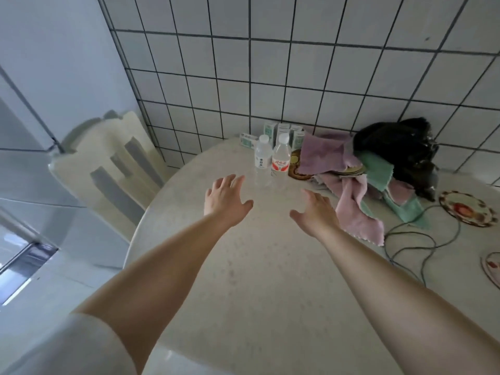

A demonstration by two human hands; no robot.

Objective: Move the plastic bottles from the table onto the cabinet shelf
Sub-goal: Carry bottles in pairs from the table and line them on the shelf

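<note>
Two clear plastic bottles stand upright side by side at the far side of the round pale table (257, 266). The left bottle (263, 158) has a white label. The right bottle (281, 156) has a red and white label. My left hand (227, 198) hovers over the table just short and left of the bottles, fingers spread, holding nothing. My right hand (315, 212) hovers short and right of them, also spread and empty. The cabinet shelf is not in view.
Small cartons (284, 131) line the tiled wall behind the bottles. Pink and green cloths (349, 185), a dark bag (400, 150), plates (465, 208) and a cable (411, 244) crowd the table's right side. A cream chair (108, 163) stands at the left.
</note>
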